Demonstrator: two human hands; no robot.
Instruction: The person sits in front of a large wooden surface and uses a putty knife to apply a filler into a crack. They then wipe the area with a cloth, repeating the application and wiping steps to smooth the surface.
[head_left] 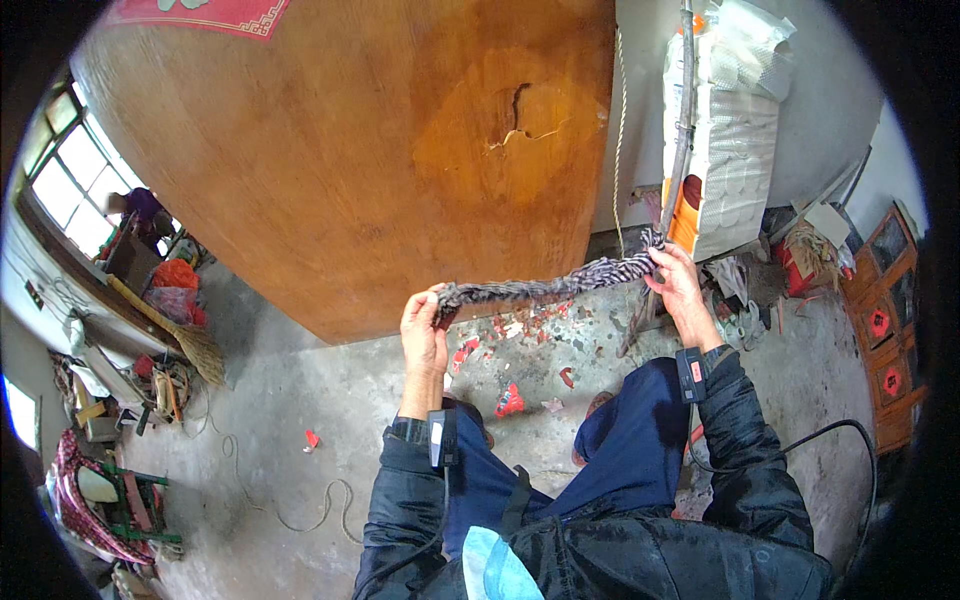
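A bundle of dark grey and white mottled strands (545, 288), like the yarn of a mop head, is stretched almost level between my hands. My left hand (425, 335) pinches its left end, which hangs over the fingers. Its right end is gripped by my right hand (680, 288), thumb and fingers closed. A long grey stick (684, 130) rises from beside that right end; I cannot tell whether the strands are fixed to it. Each of my wrists carries a strapped dark device, and a black cable runs from the right one.
A large brown wooden panel (400, 150), cracked near its right side, stands in front. White plastic-wrapped packs (735, 140) lean right of it. Red scraps (510, 400) lie on the concrete floor. A broom (185, 335) and a thin cord (325, 510) are at left; another person (145, 215) is near the window.
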